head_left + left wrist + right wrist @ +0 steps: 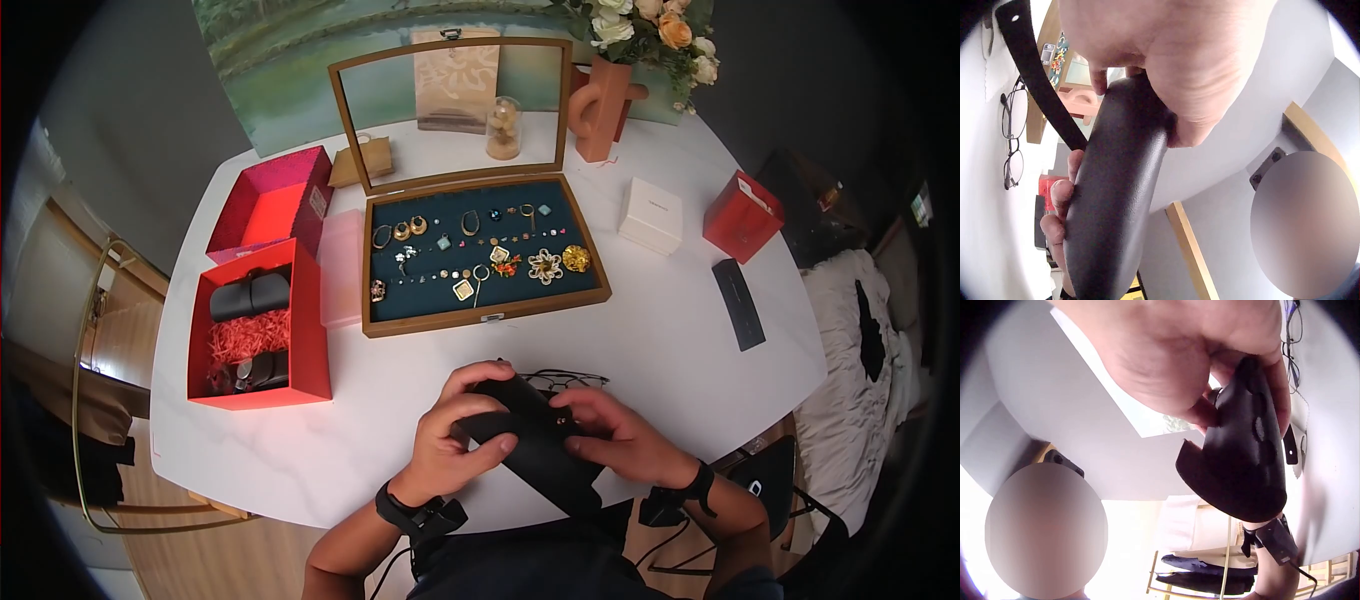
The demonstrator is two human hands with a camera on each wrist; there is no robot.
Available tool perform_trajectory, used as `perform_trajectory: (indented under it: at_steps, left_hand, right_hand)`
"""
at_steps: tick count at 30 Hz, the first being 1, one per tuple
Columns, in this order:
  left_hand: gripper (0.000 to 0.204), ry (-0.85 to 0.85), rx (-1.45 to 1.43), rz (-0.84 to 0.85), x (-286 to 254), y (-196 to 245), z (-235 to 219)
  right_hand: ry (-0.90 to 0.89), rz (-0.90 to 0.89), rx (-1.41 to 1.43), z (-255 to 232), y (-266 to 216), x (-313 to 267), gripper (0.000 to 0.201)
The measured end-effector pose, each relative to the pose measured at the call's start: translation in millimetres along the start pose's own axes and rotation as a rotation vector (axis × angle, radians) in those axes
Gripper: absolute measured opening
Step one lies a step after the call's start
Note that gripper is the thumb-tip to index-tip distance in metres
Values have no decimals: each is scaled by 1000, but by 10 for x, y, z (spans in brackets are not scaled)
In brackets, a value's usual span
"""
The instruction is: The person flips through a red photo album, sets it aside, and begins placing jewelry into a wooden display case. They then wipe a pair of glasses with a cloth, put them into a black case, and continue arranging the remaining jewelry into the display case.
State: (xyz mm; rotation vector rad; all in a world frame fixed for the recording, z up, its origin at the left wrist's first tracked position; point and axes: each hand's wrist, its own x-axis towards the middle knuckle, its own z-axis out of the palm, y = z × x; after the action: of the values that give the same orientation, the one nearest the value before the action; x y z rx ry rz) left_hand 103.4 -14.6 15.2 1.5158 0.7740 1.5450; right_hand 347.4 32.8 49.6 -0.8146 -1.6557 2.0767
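Observation:
A black leather-like glasses case (540,440) is held in both hands over the table's near edge. My left hand (452,432) grips its left side, thumb and fingers on opposite faces. On the other side my right hand (628,440) pinches it near a small metal snap. In the left wrist view a dark strap (1040,87) with a hole near its tip sticks out from the case. The right wrist view shows the case's end gaping open. Just past the case, black-framed glasses (588,378) lie on the table, partly hidden by it in the head view.
A wooden jewelry box (480,318) stands with its glass lid up. To its left, a red box (312,345) holds a black case and red shredded paper, near a pink box (262,160). At right are a white box (652,215), red bag (742,218) and black box (738,305).

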Motion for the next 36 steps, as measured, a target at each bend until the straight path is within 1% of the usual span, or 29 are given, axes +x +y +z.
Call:
perform_trajectory:
  at_steps: [2, 4, 5, 7, 8, 10, 11, 13, 14, 16, 17, 19, 20, 22, 23, 25, 27, 29, 30, 31, 32, 33, 34, 36]
  left_hand:
    - [27, 6, 13, -6, 2, 8, -10]
    - [28, 40, 52, -19, 1, 12, -10]
    - [28, 42, 53, -19, -3, 6, -1]
    - [28, 50, 121, 20, -6, -17, 18]
    - [28, 49, 121, 20, -14, -20, 24]
    - [27, 68, 177, -25, -34, -22, 32]
    - [27, 68, 178, -24, -31, -18, 22]
    - [35, 21, 163, -36, -13, -6, -16]
    - [35, 23, 163, -36, 9, -5, -26]
    - [43, 226, -314, -139, 74, -10, -53]
    - [45, 169, -223, -178, 82, -16, -127]
    - [46, -87, -12, -355, 97, 42, -159]
    - [46, -86, -12, -353, 75, 60, -132]
    - [38, -263, -114, -417, -6, 77, -53]
    - [38, -265, -114, -418, -21, 55, -71]
    - [34, -330, -350, -518, -40, 2, -136]
    - [31, -360, -292, -533, 6, 101, -132]
    - [24, -316, -340, -544, 38, 194, -118]
    - [22, -283, -358, -520, 40, 231, -107]
    - [22, -284, -359, -520, 18, 204, -119]
    - [24, -303, -383, -477, -18, 153, -146]
    - [26, -321, -408, -433, -40, 114, -167]
    - [26, -321, -408, -434, -34, 92, -181]
    - [36, -394, -345, -339, -11, 70, -207]
  right_hand:
    - [-23, 3, 9, 9, -3, 7, 52]
    - [7, 7, 121, 26, -49, 11, 66]
    - [4, 8, 121, 40, -85, 8, 66]
    - [-60, 64, 16, 76, -148, 6, 86]
    - [-61, 64, 16, 110, -133, 24, 86]
    - [-32, 56, -112, 183, -86, 61, 102]
    - [-32, 55, -112, 180, -88, 61, 102]
    - [-27, 132, -29, 157, -98, 60, 101]
    - [-28, 133, -30, 140, -147, 51, 101]
    - [-19, 153, 79, 96, -286, 10, 102]
    - [-20, 154, 78, 68, -297, -17, 102]
    - [-65, 72, 135, -2, -312, -71, 100]
    - [-50, 72, 133, -30, -260, -83, 101]
    - [-60, 102, 152, -77, -260, -108, 100]
    - [-68, 133, 173, -88, -261, -117, 98]
    - [-30, 129, 228, -51, -319, -90, 95]
    - [3, 126, 279, -54, -303, -62, 93]
    - [77, 60, 214, -101, -201, -25, 86]
    - [77, 60, 214, -84, -207, -16, 86]
    - [127, 24, 99, -51, -217, 4, 83]
    - [176, -13, -15, -26, -222, 20, 81]
    - [176, -12, -15, -19, -199, 31, 81]
    - [188, -40, -52, -16, -155, 46, 79]
    - [197, -67, -89, 15, -131, 67, 78]
